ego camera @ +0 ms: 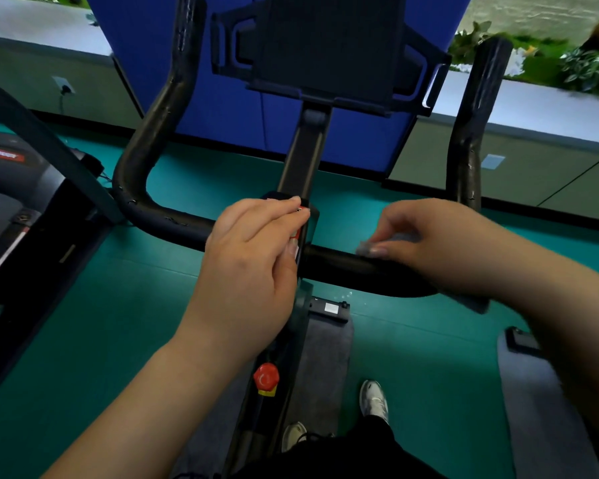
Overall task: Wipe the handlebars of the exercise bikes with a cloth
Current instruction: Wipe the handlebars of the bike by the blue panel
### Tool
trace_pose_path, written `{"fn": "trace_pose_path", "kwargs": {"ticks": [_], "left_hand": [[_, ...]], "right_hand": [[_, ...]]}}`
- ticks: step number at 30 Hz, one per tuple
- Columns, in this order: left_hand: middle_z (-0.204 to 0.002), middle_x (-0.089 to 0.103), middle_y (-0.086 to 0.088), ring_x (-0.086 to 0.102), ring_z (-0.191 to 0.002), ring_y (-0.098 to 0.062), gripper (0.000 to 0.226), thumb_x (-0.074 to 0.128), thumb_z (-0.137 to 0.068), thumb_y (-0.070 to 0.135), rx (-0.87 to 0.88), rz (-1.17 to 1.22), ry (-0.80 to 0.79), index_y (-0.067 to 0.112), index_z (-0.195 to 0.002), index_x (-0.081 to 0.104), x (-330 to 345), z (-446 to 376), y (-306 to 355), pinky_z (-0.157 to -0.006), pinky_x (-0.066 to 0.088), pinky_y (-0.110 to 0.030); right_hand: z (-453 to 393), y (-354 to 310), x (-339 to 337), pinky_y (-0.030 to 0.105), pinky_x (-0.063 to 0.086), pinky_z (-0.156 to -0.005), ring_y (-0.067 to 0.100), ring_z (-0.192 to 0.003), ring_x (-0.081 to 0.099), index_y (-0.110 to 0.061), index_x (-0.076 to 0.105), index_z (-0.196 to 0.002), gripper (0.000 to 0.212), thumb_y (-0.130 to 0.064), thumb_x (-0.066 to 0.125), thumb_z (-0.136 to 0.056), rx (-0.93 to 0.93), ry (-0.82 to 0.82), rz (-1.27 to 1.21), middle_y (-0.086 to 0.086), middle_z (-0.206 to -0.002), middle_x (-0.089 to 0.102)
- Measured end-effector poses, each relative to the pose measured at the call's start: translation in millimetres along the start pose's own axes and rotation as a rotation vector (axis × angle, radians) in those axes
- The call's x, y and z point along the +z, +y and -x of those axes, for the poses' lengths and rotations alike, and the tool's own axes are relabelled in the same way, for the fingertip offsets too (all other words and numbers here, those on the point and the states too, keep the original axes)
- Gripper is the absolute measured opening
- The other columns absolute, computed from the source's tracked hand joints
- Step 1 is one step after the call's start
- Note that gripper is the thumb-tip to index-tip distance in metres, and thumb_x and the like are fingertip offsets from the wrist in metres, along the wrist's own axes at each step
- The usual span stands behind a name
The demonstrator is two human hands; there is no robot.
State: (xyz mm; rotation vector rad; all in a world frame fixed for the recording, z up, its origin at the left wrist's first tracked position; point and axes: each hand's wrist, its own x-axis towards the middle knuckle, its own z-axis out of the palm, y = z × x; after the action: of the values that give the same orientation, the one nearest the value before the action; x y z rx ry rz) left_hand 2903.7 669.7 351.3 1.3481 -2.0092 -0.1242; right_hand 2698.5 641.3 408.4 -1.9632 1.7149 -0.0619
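Note:
The black handlebar of an exercise bike crosses the middle of the view, with its two horns rising at the back left and back right. My left hand grips the bar at its centre clamp, fingers curled over the top. My right hand holds a grey cloth against the bar just right of the clamp. Only a small edge of the cloth shows under my fingertips, and another piece hangs below my wrist.
A black tablet holder stands on the stem behind the bar. A red knob sits on the frame below. A treadmill is close on the left. A blue panel and low wall stand behind on the green floor.

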Motion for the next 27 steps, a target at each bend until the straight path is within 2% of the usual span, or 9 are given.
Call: {"fn": "trace_pose_path", "kwargs": {"ticks": [2,4,7,10,16,21,27], "left_hand": [[-0.123,0.062,-0.003,0.051,-0.117,-0.022,0.033,0.052,-0.088,0.004,-0.001,0.001,0.017,0.005,-0.118,0.065,1,0,-1,-0.108,0.029,-0.024],[-0.122,0.062,-0.004,0.053,-0.115,-0.023,0.033,0.053,-0.086,0.002,0.002,0.002,0.039,0.004,-0.116,0.066,1,0,-3,-0.108,0.029,-0.022],[-0.121,0.063,-0.005,0.053,-0.114,-0.024,0.033,0.053,-0.086,0.001,0.014,0.002,0.045,0.003,-0.115,0.066,1,0,-3,-0.107,0.029,-0.022],[-0.122,0.062,-0.005,0.053,-0.115,-0.023,0.032,0.053,-0.087,0.002,0.025,0.000,0.036,0.003,-0.116,0.066,1,0,-3,-0.108,0.027,-0.020],[-0.122,0.063,-0.004,0.051,-0.117,-0.023,0.032,0.052,-0.088,0.004,0.010,-0.010,0.047,0.005,-0.117,0.066,3,0,-3,-0.108,0.027,-0.020],[-0.122,0.063,-0.004,0.053,-0.116,-0.024,0.032,0.050,-0.089,0.006,0.021,-0.017,0.047,0.004,-0.116,0.066,2,0,-3,-0.107,0.028,-0.020],[-0.122,0.063,-0.003,0.052,-0.117,-0.022,0.032,0.049,-0.091,0.007,0.011,-0.029,0.020,0.005,-0.119,0.065,2,-1,-2,-0.107,0.025,-0.016]], "right_hand": [[4,1,2,0.029,0.051,-0.077,0.008,-0.083,0.062,-0.032,0.065,-0.081,0.010,-0.041,0.067,-0.083,-0.013,0.044,-0.026,-0.016,-0.088,0.066],[6,-10,18,0.025,0.044,-0.075,0.006,-0.084,0.059,-0.030,0.067,-0.086,0.007,-0.037,0.068,-0.083,-0.096,0.196,-0.090,-0.017,-0.086,0.065],[13,-23,51,0.031,0.044,-0.078,0.018,-0.086,0.059,-0.018,0.068,-0.091,0.011,-0.022,0.072,-0.082,-0.374,0.494,-0.028,-0.005,-0.091,0.069],[23,-6,72,0.031,0.044,-0.082,0.027,-0.088,0.060,-0.005,0.071,-0.092,0.011,-0.014,0.070,-0.084,-0.533,0.656,0.035,0.006,-0.099,0.069],[30,6,84,0.026,0.039,-0.085,0.031,-0.083,0.060,-0.002,0.075,-0.093,0.011,-0.009,0.071,-0.086,-0.584,0.798,0.051,0.014,-0.102,0.069],[18,-8,97,0.037,0.047,-0.079,0.033,-0.081,0.059,-0.001,0.074,-0.093,0.011,-0.009,0.066,-0.090,-0.670,0.843,0.066,0.017,-0.103,0.068],[37,20,104,0.029,0.040,-0.083,0.033,-0.082,0.057,0.000,0.076,-0.088,0.007,-0.003,0.071,-0.084,-0.604,0.929,0.076,0.022,-0.096,0.066]]}}
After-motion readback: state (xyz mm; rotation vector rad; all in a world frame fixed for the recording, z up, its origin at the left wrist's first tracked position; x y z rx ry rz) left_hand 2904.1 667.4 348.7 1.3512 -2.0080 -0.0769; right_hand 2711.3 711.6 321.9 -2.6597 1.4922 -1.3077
